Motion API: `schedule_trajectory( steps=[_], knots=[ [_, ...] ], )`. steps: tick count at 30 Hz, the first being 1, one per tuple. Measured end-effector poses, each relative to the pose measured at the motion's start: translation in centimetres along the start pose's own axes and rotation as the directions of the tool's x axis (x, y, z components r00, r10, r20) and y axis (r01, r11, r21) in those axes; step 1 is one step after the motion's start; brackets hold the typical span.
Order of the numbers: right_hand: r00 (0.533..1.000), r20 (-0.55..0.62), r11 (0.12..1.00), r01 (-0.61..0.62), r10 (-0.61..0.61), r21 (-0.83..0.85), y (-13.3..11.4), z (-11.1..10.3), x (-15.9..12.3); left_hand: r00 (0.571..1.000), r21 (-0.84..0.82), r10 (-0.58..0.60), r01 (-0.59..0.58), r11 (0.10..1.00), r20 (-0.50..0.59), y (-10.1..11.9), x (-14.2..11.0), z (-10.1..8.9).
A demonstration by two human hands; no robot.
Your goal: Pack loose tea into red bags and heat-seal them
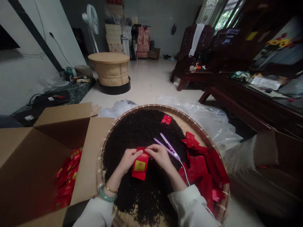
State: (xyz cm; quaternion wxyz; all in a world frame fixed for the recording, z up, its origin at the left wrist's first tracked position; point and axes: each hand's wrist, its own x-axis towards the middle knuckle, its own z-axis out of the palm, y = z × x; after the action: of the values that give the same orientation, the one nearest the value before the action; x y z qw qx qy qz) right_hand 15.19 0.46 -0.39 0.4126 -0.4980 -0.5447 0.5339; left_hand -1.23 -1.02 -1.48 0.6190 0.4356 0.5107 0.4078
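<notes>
We are pinching the red packet (141, 174) at its top with left hand (128, 158) and right hand (161, 155); its long axis is running from closed fingers toward us, above dark leaves (132, 127), left hand being nearer.

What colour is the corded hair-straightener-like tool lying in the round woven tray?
Light purple tool, with a white cord; head view.
</notes>
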Motion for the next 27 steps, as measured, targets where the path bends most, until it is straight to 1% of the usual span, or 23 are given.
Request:
schedule_trajectory(
  steps=[2,4,6,7,8,9,10,11,12,13,14,16,17,18,19,20,21,22,23,25,26,27],
  knots=[
    [0.999,-0.025,0.999,-0.028,0.028,0.016,0.2,0.3,0.1,0.997,-0.081,-0.053,0.057,0.995,0.057,0.1,-0.2,0.1],
    [0.999,-0.033,0.999,-0.035,0.035,0.009,0.5,0.4,0.2,0.981,-0.171,-0.114,0.141,0.975,0.154,0.3,-0.5,0.4],
    [1.000,-0.024,1.000,-0.007,0.007,-0.030,0.7,0.3,0.3,0.966,-0.212,-0.159,0.202,0.956,0.203,0.6,-0.7,0.7],
    [0.998,-0.037,0.996,0.040,-0.043,-0.077,0.8,0.0,0.4,0.965,-0.217,-0.175,0.217,0.952,0.197,0.6,-0.8,0.8],
    [0.991,-0.071,0.982,0.105,-0.117,-0.155,0.8,-0.5,0.6,0.967,-0.220,-0.187,0.224,0.949,0.175,0.7,-0.8,0.9],
    [0.971,-0.123,0.949,0.168,-0.206,-0.266,0.9,-1.0,0.7,0.969,-0.225,-0.197,0.228,0.947,0.152,0.7,-0.7,0.9],
    [0.939,-0.180,0.893,0.200,-0.292,-0.403,1.0,-1.6,0.8,0.970,-0.234,-0.205,0.231,0.944,0.132,0.7,-0.7,0.9],
    [0.906,-0.227,0.819,0.185,-0.356,-0.544,1.2,-2.3,1.0,0.971,-0.246,-0.210,0.233,0.941,0.114,0.6,-0.6,0.9],
    [0.887,-0.256,0.734,0.126,-0.385,-0.668,1.4,-2.9,1.1,0.972,-0.257,-0.214,0.233,0.938,0.102,0.6,-0.6,0.8],
    [0.885,-0.268,0.645,0.046,-0.380,-0.763,1.7,-3.5,1.2,0.972,-0.267,-0.215,0.232,0.935,0.092,0.6,-0.5,0.7],
    [0.896,-0.269,0.558,-0.029,-0.352,-0.829,2.0,-3.9,1.2,0.973,-0.276,-0.213,0.229,0.933,0.086,0.5,-0.5,0.7],
    [0.927,-0.244,0.410,-0.112,-0.284,-0.905,2.8,-4.5,1.4,0.975,-0.289,-0.205,0.221,0.932,0.085,0.5,-0.4,0.6],
    [0.938,-0.230,0.358,-0.127,-0.259,-0.925,3.1,-4.6,1.4,0.976,-0.290,-0.199,0.216,0.932,0.089,0.4,-0.4,0.5],
    [0.945,-0.220,0.325,-0.134,-0.244,-0.936,3.4,-4.8,1.5,0.977,-0.290,-0.192,0.211,0.933,0.092,0.4,-0.4,0.5],
    [0.948,-0.214,0.310,-0.136,-0.237,-0.941,3.7,-4.9,1.5,0.978,-0.287,-0.186,0.206,0.936,0.094,0.4,-0.4,0.5],
    [0.948,-0.211,0.315,-0.130,-0.237,-0.940,3.9,-5.0,1.6,0.979,-0.282,-0.181,0.201,0.938,0.095,0.3,-0.4,0.5],
    [0.946,-0.209,0.344,-0.116,-0.246,-0.932,4.0,-5.2,1.7,0.980,-0.277,-0.177,0.197,0.941,0.096,0.3,-0.4,0.4],
    [0.942,-0.209,0.396,-0.093,-0.262,-0.913,4.0,-5.4,1.7,0.980,-0.271,-0.173,0.194,0.943,0.097,0.2,-0.4,0.4],
    [0.936,-0.207,0.467,-0.053,-0.284,-0.883,3.8,-5.7,1.7,0.980,-0.264,-0.171,0.191,0.945,0.099,0.2,-0.4,0.4],
    [0.934,-0.172,0.626,0.068,-0.314,-0.777,2.9,-6.2,1.6,0.980,-0.246,-0.169,0.190,0.950,0.107,0.1,-0.4,0.4],
    [0.941,-0.129,0.696,0.134,-0.312,-0.705,2.2,-6.3,1.4,0.979,-0.231,-0.167,0.190,0.954,0.114,0.0,-0.4,0.4],
    [0.953,-0.063,0.751,0.192,-0.297,-0.632,1.3,-6.2,1.2,0.978,-0.209,-0.166,0.189,0.959,0.124,-0.1,-0.4,0.5]
  ],
)
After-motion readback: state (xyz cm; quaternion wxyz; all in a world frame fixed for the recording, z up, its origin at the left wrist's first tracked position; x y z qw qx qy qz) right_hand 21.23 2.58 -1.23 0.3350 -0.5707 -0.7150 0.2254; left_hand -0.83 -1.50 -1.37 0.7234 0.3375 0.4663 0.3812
